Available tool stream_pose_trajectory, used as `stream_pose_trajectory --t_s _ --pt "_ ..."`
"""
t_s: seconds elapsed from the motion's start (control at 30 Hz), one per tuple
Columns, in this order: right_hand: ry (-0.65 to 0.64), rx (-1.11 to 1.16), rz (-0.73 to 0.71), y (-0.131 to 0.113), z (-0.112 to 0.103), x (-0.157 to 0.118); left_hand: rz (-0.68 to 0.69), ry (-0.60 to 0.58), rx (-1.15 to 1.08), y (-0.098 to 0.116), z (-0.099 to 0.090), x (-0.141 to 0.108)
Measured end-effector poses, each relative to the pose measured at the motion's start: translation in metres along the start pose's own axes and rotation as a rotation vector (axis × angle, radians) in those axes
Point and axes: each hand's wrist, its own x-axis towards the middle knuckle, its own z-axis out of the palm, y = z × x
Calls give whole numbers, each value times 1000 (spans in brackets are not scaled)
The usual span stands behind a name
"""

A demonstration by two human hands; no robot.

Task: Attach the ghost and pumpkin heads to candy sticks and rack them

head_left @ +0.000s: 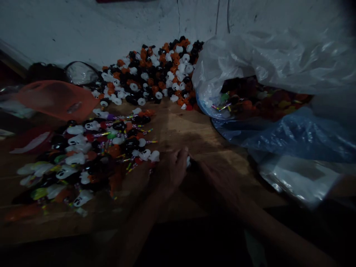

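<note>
— What sits at the table's (178,129) far edge?
— A heap of orange, black and white toy heads (155,72), against the wall (83,26).
— And the right side?
— A clear plastic bag (267,66) (blue film (292,137) under it), holding what may be more toys; it's dim.
— Left edge?
— An orange bag (55,98).

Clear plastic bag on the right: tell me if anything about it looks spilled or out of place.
The clear plastic bag lies slumped on its side on the wooden table, mouth open toward the middle, small colourful toys showing at the opening. A few sit at its lip beside the loose pile of toy heads. No damage is visible.
</note>
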Motion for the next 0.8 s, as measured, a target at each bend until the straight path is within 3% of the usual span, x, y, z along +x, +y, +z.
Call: stream_pose_trajectory --t_s 0.13,0.2,0.33,0.5,0.57,0.7,0.8 --pt "5 215 46 1 3 -1 239 57 104 2 2 -3" --pt "18 338 45 -1 1 2 330 17 147 2 2 -3" --pt "42 437 23 -1 -4 4 386 -141 273 1 -2 1" --pt "61 657 43 -1 -14 6 415 -173 312 5 -5 -3" --pt "-24 894 118 -3 -18 9 428 -149 335 6 -3 -6" --pt "-297 1562 464 0 -15 15 494 -73 301 -1 5 -6" --pt "-596 1913 602 11 -9 17 484 -188 228 -8 7 1"
